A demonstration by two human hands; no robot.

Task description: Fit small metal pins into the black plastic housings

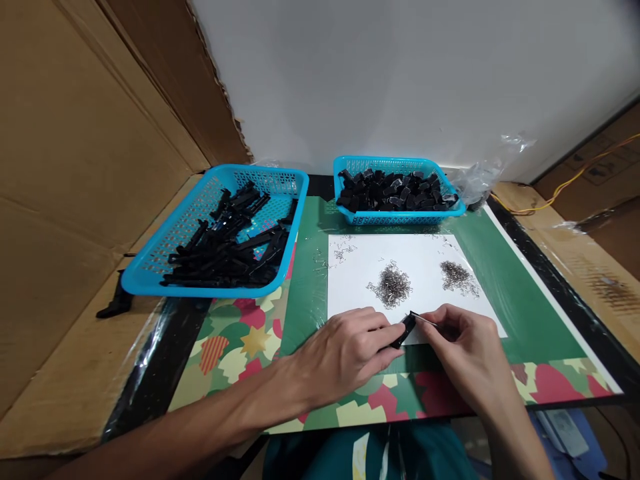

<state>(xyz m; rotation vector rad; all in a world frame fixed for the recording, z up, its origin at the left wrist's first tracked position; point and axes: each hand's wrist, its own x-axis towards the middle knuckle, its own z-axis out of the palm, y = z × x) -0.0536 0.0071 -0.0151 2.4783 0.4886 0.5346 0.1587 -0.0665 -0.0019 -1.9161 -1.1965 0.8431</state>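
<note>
My left hand (357,343) pinches a small black plastic part (404,331) over the near edge of a white paper sheet (350,287). Just right of it, my right hand (460,333) holds a thin metal tool (425,321), whose tip meets the upper end of the black part. On the sheet beyond my hands lie a dense pile of tiny metal pieces (393,285) and, to its right, a smaller pile (455,275). A few more pieces are scattered near the sheet's far left corner.
At the left, a blue basket (300,220) holds long black parts. A second blue basket (400,219) with short black pieces stands at the back, beside a clear plastic bag (477,180). One black part (119,300) lies left of the first basket. Cardboard (75,167) borders the left side.
</note>
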